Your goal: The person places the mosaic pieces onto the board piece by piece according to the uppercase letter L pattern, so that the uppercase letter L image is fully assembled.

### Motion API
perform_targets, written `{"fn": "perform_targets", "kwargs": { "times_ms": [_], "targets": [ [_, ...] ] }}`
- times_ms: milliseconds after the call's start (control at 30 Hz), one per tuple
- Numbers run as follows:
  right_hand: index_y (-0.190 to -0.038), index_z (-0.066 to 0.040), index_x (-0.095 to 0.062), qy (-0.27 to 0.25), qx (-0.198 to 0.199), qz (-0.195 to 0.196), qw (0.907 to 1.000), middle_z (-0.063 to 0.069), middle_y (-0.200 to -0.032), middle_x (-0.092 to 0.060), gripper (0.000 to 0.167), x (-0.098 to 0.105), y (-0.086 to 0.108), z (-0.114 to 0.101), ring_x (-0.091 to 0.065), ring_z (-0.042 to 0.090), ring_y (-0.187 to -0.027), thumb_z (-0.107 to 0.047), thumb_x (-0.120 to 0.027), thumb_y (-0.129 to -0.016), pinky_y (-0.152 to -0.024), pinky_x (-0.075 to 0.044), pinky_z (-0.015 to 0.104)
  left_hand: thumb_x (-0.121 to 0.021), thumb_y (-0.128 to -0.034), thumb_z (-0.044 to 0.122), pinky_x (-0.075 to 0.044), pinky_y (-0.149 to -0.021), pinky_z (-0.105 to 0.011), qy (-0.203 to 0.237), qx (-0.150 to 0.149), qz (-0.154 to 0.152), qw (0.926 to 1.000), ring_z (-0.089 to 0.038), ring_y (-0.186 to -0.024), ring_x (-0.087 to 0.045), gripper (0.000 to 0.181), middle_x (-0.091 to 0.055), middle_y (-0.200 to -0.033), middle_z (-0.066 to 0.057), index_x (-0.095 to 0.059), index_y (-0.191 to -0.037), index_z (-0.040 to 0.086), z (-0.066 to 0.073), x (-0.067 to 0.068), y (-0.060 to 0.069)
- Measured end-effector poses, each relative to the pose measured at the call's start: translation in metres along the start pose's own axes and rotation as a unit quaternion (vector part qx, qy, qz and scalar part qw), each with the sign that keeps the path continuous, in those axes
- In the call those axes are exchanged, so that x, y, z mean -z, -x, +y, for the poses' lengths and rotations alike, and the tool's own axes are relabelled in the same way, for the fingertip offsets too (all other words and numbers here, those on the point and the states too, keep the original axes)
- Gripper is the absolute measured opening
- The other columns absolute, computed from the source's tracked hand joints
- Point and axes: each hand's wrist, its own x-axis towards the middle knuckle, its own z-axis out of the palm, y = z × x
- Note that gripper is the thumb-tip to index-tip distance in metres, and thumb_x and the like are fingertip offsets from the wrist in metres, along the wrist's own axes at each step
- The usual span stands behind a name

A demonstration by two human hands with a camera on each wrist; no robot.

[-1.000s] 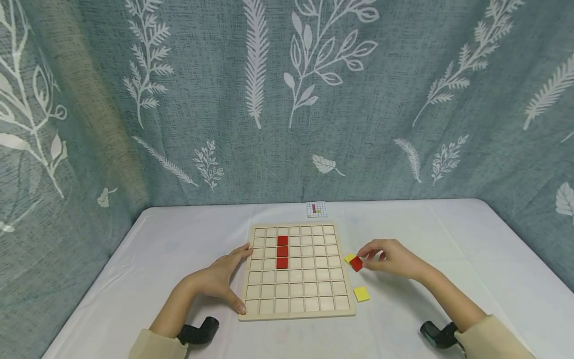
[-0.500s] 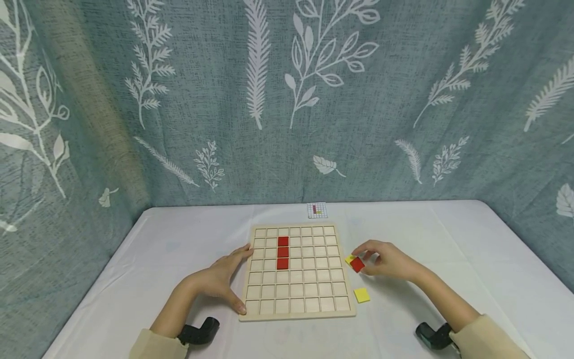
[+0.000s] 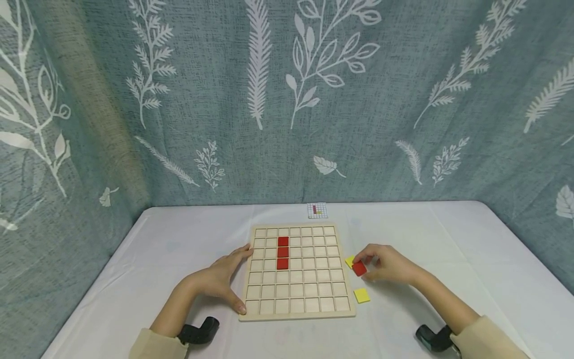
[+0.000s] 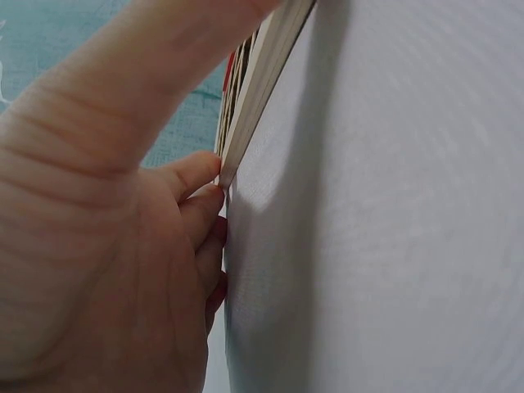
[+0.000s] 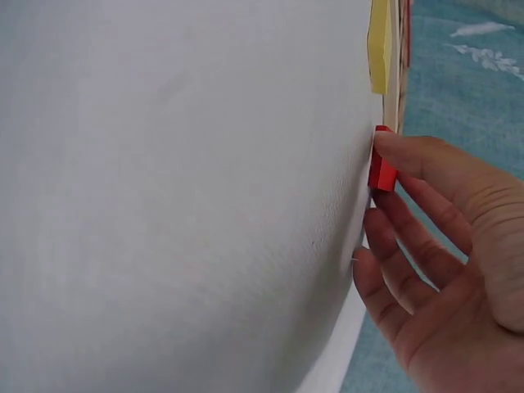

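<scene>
A wooden grid board (image 3: 297, 289) lies flat on the table, with three red tiles (image 3: 283, 252) in one column. Thumb and fingers of my left hand (image 3: 218, 279) rest spread along the board's left edge; the left wrist view shows this hand (image 4: 106, 246) with its fingertips at that edge. Right of the board, my right hand (image 3: 391, 264) pinches a loose red tile (image 3: 359, 268) between thumb and fingers. In the right wrist view the thumb of this hand (image 5: 450, 237) lies against the red tile (image 5: 382, 168). A yellow tile (image 3: 349, 261) is partly hidden behind the red one.
Another yellow tile (image 3: 361, 295) lies by the board's lower right edge. A small printed grid card (image 3: 317, 210) sits behind the board on the white-covered table (image 3: 193, 224). A patterned green curtain (image 3: 224, 75) hangs beyond the table's back edge.
My right hand and the red tile have shifted slightly toward the table's front, uncovering a little more of the yellow tile behind. The left hand keeps its place on the board.
</scene>
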Motion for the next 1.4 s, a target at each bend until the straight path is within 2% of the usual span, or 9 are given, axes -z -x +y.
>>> {"fn": "perform_targets", "kwargs": {
  "times_ms": [400,967,1167,1400],
  "targets": [
    [-0.098,-0.013,-0.068,0.038,-0.005,0.007,0.9992,-0.009,-0.088,-0.061,0.025,-0.0006,0.0042,0.0034,-0.051,0.008,-0.078,-0.018,-0.076,-0.075,-0.067,-0.046,0.023,-0.09,-0.0474,0.04,-0.01,-0.106,-0.064,-0.008,0.006,0.001,0.9999,-0.043,-0.138,-0.01,0.125,-0.01,-0.153,-0.021,-0.02,-0.144,0.0,-0.0026,-0.0019,-0.0014],
    [-0.095,-0.011,-0.068,0.014,-0.002,0.007,0.9999,-0.006,-0.09,-0.063,0.025,0.0021,0.0053,0.005,-0.053,0.011,-0.078,-0.016,-0.077,-0.073,-0.066,-0.046,0.024,-0.089,-0.047,0.04,-0.008,-0.107,-0.064,-0.008,0.0,0.001,1.0,-0.044,-0.138,-0.009,0.126,-0.009,-0.152,-0.022,-0.019,-0.144,0.0,-0.0061,-0.0028,-0.002],
    [-0.094,-0.01,-0.069,0.016,-0.018,0.012,0.9997,-0.006,-0.088,-0.063,0.024,0.0004,0.0047,0.0047,-0.052,0.009,-0.077,-0.016,-0.078,-0.072,-0.065,-0.045,0.023,-0.089,-0.0478,0.04,-0.009,-0.106,-0.064,-0.01,-0.007,-0.001,0.9999,-0.044,-0.138,-0.009,0.125,-0.009,-0.152,-0.022,-0.02,-0.144,-0.001,-0.0065,-0.0028,-0.0019],
    [-0.091,-0.008,-0.068,0.004,-0.035,0.011,0.9993,-0.005,-0.082,-0.061,0.024,0.001,0.006,0.0022,-0.051,0.008,-0.072,-0.014,-0.078,-0.071,-0.061,-0.046,0.021,-0.089,-0.0465,0.04,-0.009,-0.106,-0.065,-0.008,0.0,0.001,1.0,-0.044,-0.138,-0.01,0.127,-0.009,-0.152,-0.022,-0.019,-0.144,0.0,-0.0062,-0.0029,-0.0023]
  ]
}}
